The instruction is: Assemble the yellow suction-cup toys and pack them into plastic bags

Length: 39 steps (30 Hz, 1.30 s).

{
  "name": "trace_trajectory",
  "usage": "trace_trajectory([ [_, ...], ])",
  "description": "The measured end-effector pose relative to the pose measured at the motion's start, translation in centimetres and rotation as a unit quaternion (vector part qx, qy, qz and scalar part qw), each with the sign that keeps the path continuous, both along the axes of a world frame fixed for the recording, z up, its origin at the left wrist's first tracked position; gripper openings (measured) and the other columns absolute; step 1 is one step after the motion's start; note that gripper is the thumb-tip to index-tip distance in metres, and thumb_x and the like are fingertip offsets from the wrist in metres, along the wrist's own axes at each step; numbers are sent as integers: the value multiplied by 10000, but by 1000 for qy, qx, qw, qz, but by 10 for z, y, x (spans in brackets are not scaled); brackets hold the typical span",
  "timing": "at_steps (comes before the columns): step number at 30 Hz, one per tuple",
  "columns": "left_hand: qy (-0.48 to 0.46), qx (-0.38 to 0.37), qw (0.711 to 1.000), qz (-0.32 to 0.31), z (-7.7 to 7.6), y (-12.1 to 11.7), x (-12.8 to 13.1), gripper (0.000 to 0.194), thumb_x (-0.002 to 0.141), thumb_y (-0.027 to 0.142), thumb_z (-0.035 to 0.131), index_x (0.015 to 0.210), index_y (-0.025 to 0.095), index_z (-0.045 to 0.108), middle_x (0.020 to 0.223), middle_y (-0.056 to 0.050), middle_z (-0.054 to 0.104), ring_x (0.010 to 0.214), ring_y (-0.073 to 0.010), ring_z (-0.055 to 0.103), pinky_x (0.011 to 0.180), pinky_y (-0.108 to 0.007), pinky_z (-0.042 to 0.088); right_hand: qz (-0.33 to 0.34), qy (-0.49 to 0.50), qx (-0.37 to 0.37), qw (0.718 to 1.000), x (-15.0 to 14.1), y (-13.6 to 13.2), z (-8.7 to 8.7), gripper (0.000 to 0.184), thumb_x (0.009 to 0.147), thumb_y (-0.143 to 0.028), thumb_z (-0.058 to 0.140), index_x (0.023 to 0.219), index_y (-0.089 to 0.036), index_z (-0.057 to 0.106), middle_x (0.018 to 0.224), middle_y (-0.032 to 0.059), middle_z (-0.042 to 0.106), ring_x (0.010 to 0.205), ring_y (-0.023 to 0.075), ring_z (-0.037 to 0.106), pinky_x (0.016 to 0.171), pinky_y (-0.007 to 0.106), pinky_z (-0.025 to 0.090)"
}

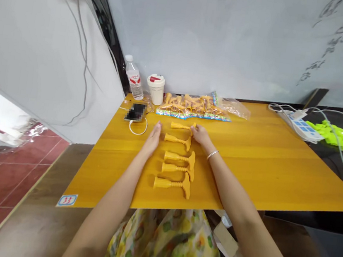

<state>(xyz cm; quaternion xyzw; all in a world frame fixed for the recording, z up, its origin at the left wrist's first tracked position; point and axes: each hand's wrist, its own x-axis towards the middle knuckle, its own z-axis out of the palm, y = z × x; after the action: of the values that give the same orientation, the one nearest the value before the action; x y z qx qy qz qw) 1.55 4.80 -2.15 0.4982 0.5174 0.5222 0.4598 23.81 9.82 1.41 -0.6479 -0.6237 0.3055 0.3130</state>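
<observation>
Several yellow plastic toy hammers lie in a column on the table, their heads toward the right. The fingers of my right hand are closed around the head of the farthest toy hammer, whose shaft points left. Just below it lies a second toy hammer, and the nearest toy hammer is close to the front edge. My left hand rests on its side left of the column, fingers stretched out and nothing in it. A small gap separates it from the shaft ends.
Behind the hammers are clear plastic bags of similar yellow pieces. A water bottle, a white cup and a phone with its cable stand or lie back left. A power strip and bright green pieces are at right.
</observation>
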Motion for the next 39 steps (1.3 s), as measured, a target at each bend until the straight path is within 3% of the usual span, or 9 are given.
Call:
trace_trajectory([
  [3,-28,-25,999,-37,1,-2,5,791,958,706,230,1583,221,245,1639,-106,297,1523,-207,274,1258,-389,209,-4,-43,25,999,-5,4,-4,150,912,-260,569,955,-142,650,879,106,699,884,230,640,826,303,460],
  [8,-16,-24,995,-100,2,-4,12,767,964,700,161,1599,269,185,1661,-42,233,1546,-184,186,1272,-393,142,3,-128,115,985,-13,0,-18,517,943,-309,513,1374,-24,520,1289,279,574,1205,326,562,1032,435,422],
  [11,-8,-20,992,-120,-1,-4,14,775,952,717,133,1598,291,180,1675,-16,161,1554,-178,118,1270,-396,139,54,-166,190,966,-20,-4,-30,592,991,-377,414,1474,-35,436,1462,282,462,1400,338,409,1147,500,325],
  [13,-8,-21,992,-125,-3,-3,16,784,940,734,123,1591,305,201,1680,-12,127,1555,-183,80,1267,-425,125,83,-171,175,966,-25,-6,-35,598,1018,-430,337,1502,-89,421,1550,240,394,1471,331,322,1182,542,270],
  [16,-23,-24,992,-125,-4,-3,17,799,925,754,126,1579,310,247,1678,-26,133,1553,-185,78,1262,-446,126,97,-171,106,975,-29,-6,-33,627,1030,-487,281,1516,-117,416,1608,213,317,1509,356,247,1192,605,219],
  [21,-48,-8,993,-105,3,-4,15,800,921,752,131,1551,301,331,1666,-52,199,1543,-195,159,1264,-421,157,130,-134,75,980,-25,-32,-3,694,1032,-546,230,1565,-114,329,1646,203,216,1544,343,126,1208,614,188],
  [28,-52,3,996,-74,0,-2,12,784,942,712,59,1581,299,245,1661,-55,232,1541,-170,165,1270,-409,131,277,-277,145,909,-41,-117,7,662,1027,-552,316,1568,-172,339,1651,160,210,1542,361,117,1197,657,164],
  [32,-39,23,996,-71,-4,-2,12,775,952,707,89,1576,284,266,1656,-62,255,1542,-169,184,1270,-397,138,275,-339,152,887,-50,-107,3,621,1036,-506,342,1556,-167,360,1648,166,214,1529,373,176,1184,669,179],
  [39,-22,30,997,-65,-4,-4,12,770,951,718,135,1561,283,309,1665,-50,227,1548,-176,163,1274,-397,115,295,-334,135,885,-53,-68,7,610,1037,-499,354,1571,-204,323,1669,143,149,1538,343,160,1188,649,196],
])
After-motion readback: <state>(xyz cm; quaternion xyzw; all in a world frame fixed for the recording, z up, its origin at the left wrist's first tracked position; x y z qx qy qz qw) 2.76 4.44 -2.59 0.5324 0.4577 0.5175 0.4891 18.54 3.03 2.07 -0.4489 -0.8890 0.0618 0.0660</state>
